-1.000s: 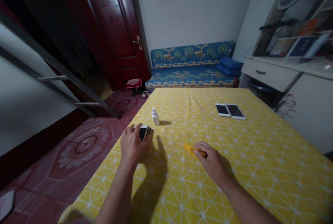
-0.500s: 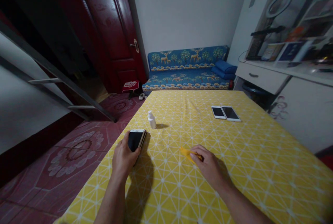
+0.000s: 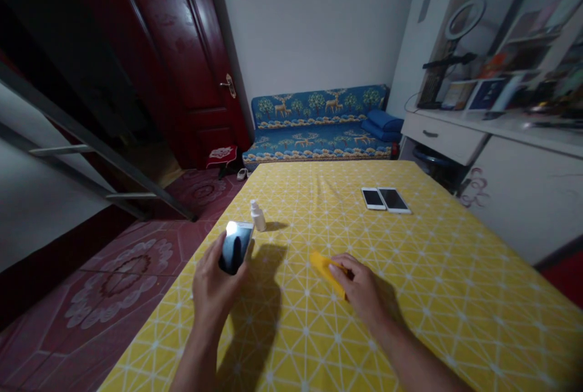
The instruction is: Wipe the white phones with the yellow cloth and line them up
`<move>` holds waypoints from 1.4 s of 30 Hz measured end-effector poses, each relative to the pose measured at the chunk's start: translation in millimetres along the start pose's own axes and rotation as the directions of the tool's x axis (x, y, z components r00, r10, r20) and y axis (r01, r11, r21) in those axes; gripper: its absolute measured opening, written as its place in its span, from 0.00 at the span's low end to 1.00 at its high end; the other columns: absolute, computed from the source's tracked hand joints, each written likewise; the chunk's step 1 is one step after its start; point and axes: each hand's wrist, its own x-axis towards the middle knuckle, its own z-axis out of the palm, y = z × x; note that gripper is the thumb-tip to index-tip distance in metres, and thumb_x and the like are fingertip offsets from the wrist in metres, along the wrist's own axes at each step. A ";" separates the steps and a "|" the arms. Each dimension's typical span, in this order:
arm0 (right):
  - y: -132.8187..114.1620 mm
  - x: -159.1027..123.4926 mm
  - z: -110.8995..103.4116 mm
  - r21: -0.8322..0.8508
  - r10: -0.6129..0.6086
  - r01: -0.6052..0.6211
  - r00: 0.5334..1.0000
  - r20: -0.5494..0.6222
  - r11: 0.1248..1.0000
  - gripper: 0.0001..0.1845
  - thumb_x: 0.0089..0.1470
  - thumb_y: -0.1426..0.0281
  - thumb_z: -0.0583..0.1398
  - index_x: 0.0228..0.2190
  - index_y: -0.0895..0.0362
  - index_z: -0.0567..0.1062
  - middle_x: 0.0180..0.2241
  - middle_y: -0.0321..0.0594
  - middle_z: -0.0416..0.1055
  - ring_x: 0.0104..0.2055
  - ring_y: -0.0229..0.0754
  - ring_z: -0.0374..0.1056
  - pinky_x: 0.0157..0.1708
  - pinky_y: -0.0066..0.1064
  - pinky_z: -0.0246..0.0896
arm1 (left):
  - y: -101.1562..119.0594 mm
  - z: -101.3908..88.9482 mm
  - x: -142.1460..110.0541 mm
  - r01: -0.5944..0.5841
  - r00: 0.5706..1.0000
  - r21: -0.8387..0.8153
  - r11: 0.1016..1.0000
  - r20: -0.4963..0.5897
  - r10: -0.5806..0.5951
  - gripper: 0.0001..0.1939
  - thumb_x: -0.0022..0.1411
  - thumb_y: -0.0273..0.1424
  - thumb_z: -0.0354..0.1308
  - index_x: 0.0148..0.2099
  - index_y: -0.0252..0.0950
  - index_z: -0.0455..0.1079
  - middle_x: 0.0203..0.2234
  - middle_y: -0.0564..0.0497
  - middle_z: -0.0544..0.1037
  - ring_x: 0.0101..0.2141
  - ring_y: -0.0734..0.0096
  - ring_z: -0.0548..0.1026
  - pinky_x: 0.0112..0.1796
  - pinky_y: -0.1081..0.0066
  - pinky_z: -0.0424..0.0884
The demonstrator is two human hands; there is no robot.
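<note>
My left hand (image 3: 216, 273) is closed around a white-edged smartphone (image 3: 235, 247), thumb on one side and fingers on the other. Its dark screen faces up and tilts toward me, with a bright glare at the top corner. A small white spray bottle (image 3: 258, 217) stands upright just beyond the phone. In my right hand (image 3: 357, 283) a folded yellow cloth (image 3: 328, 270) is pinched between thumb and fingers, low over the table. Whatever lies beneath my left hand is hidden.
The yellow patterned tablecloth (image 3: 314, 343) covers the table. Two white phones (image 3: 373, 198) lie side by side at the far right. Behind the table is a blue sofa (image 3: 314, 131); a white cabinet (image 3: 523, 167) stands on the right, a metal ladder (image 3: 122, 167) on the left.
My left hand has raised and tilted the phone, so its screen now catches the light. More of the yellow cloth shows in my right hand. The view has shifted slightly.
</note>
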 end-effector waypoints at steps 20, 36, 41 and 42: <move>36.0 28.0 -29.8 0.293 0.135 -0.046 0.946 -0.293 0.955 0.20 0.50 0.49 0.60 0.25 0.53 0.73 0.23 0.35 0.69 0.26 0.42 0.63 0.26 0.30 0.58 | 143.5 83.8 -54.4 -0.170 0.814 0.067 0.983 0.572 0.102 0.29 0.54 0.41 0.61 0.56 0.36 0.69 0.48 0.35 0.71 0.49 0.44 0.70 0.41 0.59 0.69; 33.4 27.6 -29.0 0.227 0.166 -0.114 0.959 -0.229 0.967 0.17 0.49 0.50 0.59 0.28 0.50 0.76 0.22 0.34 0.73 0.23 0.43 0.67 0.19 0.30 0.54 | 85.6 99.9 -31.8 0.323 0.796 -0.465 0.824 0.605 0.030 0.21 0.62 0.33 0.58 0.54 0.28 0.71 0.28 0.47 0.79 0.28 0.68 0.77 0.30 0.71 0.71; 34.5 27.6 -26.6 0.242 0.146 -0.086 0.960 -0.239 0.966 0.17 0.48 0.51 0.61 0.30 0.51 0.77 0.24 0.35 0.75 0.25 0.43 0.69 0.19 0.29 0.56 | 82.5 95.4 -24.0 0.617 0.685 -0.487 0.618 0.720 -0.116 0.24 0.56 0.35 0.67 0.51 0.27 0.72 0.26 0.46 0.80 0.27 0.66 0.78 0.27 0.73 0.73; 34.8 27.8 -26.1 0.256 0.142 -0.077 0.959 -0.246 0.964 0.17 0.48 0.51 0.62 0.30 0.51 0.78 0.26 0.36 0.76 0.25 0.43 0.69 0.19 0.29 0.58 | 82.8 92.1 -22.3 0.666 0.645 -0.472 0.577 0.753 -0.128 0.24 0.55 0.35 0.68 0.50 0.27 0.72 0.26 0.46 0.80 0.27 0.67 0.79 0.27 0.73 0.73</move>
